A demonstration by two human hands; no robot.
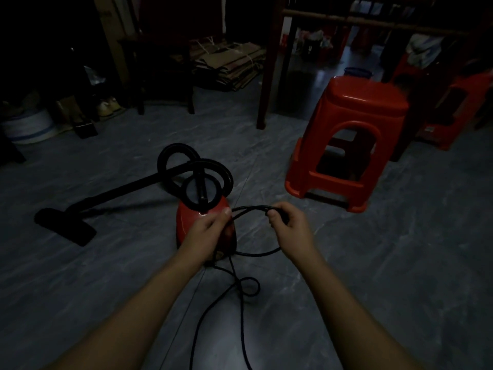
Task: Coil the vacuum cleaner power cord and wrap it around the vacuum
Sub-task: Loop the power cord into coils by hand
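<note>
A small red vacuum cleaner (186, 222) sits on the grey floor in the middle, with a black handle on top and a looped black hose (170, 161) behind it. Its wand and floor nozzle (64, 228) lie to the left. The black power cord (248, 209) arcs between my two hands above the vacuum's rear. My left hand (208, 231) pinches the cord over the red body. My right hand (290, 225) grips the cord to the right. More cord (245, 287) loops on the floor and trails toward me.
A red plastic stool (349, 134) stands to the right, with another red stool (458, 108) behind it. A dark wooden table leg (266, 76) rises beyond the vacuum. Flattened cardboard (229, 62), a white bucket (29, 126) and shoes line the dim back wall.
</note>
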